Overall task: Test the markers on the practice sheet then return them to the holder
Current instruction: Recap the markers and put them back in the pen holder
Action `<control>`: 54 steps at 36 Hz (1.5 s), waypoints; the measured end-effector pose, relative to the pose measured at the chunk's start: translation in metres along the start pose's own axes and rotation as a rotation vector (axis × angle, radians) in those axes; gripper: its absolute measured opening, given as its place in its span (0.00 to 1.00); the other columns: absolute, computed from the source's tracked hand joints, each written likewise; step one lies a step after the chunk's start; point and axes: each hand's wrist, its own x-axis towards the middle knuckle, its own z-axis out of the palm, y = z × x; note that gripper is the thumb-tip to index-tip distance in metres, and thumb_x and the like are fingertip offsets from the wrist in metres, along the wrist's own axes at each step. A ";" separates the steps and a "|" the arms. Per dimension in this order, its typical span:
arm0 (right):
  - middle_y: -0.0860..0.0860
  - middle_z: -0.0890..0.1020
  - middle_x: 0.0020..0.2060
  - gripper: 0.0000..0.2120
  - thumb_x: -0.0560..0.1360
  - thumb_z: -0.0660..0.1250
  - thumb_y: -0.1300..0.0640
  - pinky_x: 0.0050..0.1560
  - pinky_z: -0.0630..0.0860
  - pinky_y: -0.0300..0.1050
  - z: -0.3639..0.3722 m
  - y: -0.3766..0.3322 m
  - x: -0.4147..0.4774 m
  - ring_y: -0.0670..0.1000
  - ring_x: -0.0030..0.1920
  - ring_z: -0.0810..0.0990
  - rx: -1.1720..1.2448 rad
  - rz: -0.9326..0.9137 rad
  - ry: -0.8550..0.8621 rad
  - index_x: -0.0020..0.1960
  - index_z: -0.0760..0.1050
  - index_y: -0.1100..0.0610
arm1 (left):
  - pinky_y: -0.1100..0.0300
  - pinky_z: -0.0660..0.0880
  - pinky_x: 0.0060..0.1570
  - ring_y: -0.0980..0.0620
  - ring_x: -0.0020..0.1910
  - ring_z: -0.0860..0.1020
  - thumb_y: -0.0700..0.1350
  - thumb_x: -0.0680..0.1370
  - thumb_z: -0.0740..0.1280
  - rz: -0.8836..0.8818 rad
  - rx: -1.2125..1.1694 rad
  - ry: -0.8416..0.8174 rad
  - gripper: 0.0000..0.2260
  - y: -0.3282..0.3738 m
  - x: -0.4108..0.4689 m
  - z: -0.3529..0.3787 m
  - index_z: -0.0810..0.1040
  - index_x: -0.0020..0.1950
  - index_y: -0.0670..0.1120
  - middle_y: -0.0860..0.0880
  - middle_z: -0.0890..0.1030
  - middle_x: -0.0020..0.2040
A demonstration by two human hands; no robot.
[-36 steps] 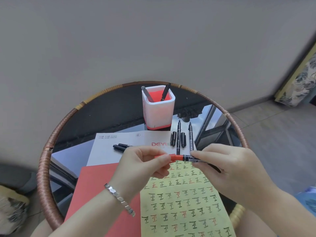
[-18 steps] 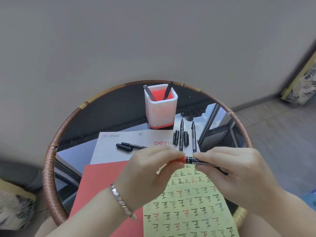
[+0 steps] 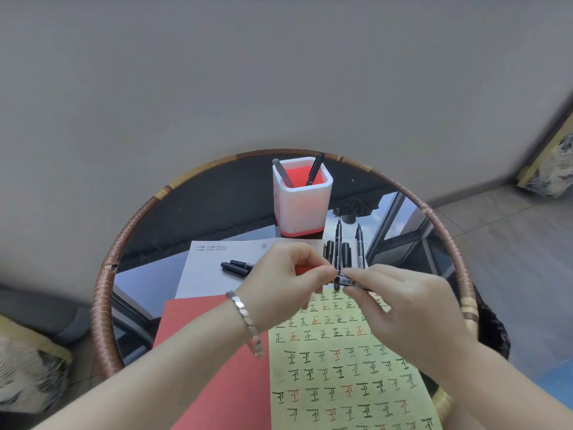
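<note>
Round glass table (image 3: 198, 212), woven rim, hard up against the wall; floor drops away on both sides.

Far left of the work: red sheet (image 3: 210, 352) lying flat, with a white printed sheet (image 3: 210, 268) above it. On the white sheet, a capped black marker (image 3: 237, 267) lies loose, just beside the left hand.

Left hand (image 3: 285, 283), bracelet at the wrist, is pinched closed around the red cap end of a marker. The cap itself is mostly hidden in the fingers; only a sliver of red shows.

Held marker (image 3: 345, 279) runs level between the two hands, raised above the top edge of the practice sheet (image 3: 347, 367), which is already filled with rows of black and red characters.

Right hand (image 3: 400, 308) grips the black labelled barrel with thumb and fingertips.

Judgement: light, rigid plastic, smooth and a bit slick, so best held on the barrel near the cap joint. Whether the cap is going on or coming off cannot be told.

Behind the hands: white holder (image 3: 302, 203), red inside, two pens leaning in it, plenty of open mouth left. To its right, uncapped markers (image 3: 348, 243) and loose caps lie close together, apt to roll on glass. Clear air between hands and holder; watch sleeves over those loose pieces and the near rim.
</note>
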 end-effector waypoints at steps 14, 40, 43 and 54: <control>0.44 0.78 0.38 0.09 0.73 0.67 0.63 0.46 0.76 0.31 -0.015 0.012 0.099 0.41 0.39 0.80 0.445 0.430 0.254 0.50 0.71 0.54 | 0.73 0.72 0.38 0.65 0.43 0.77 0.47 0.77 0.63 -0.042 0.175 0.175 0.04 -0.016 -0.011 -0.037 0.75 0.49 0.55 0.60 0.79 0.43; 0.47 0.77 0.36 0.10 0.73 0.65 0.54 0.44 0.76 0.46 0.018 0.049 0.082 0.48 0.40 0.77 0.093 0.570 -0.198 0.53 0.73 0.54 | 0.63 0.76 0.42 0.58 0.42 0.79 0.47 0.78 0.61 -0.050 0.276 0.091 0.06 -0.019 0.001 -0.003 0.77 0.51 0.54 0.57 0.80 0.43; 0.50 0.78 0.42 0.16 0.73 0.64 0.51 0.43 0.77 0.48 0.027 0.050 0.058 0.52 0.43 0.78 0.010 0.661 -0.484 0.58 0.67 0.54 | 0.67 0.75 0.43 0.61 0.43 0.78 0.47 0.77 0.62 -0.009 0.295 0.094 0.07 -0.015 0.011 0.004 0.77 0.52 0.52 0.59 0.79 0.43; 0.51 0.75 0.35 0.20 0.70 0.65 0.60 0.40 0.73 0.47 0.025 0.066 0.032 0.50 0.36 0.75 0.290 0.832 -0.329 0.59 0.65 0.53 | 0.55 0.66 0.62 0.52 0.64 0.65 0.48 0.75 0.66 0.145 0.786 -0.062 0.18 -0.013 0.071 0.033 0.70 0.64 0.50 0.53 0.73 0.63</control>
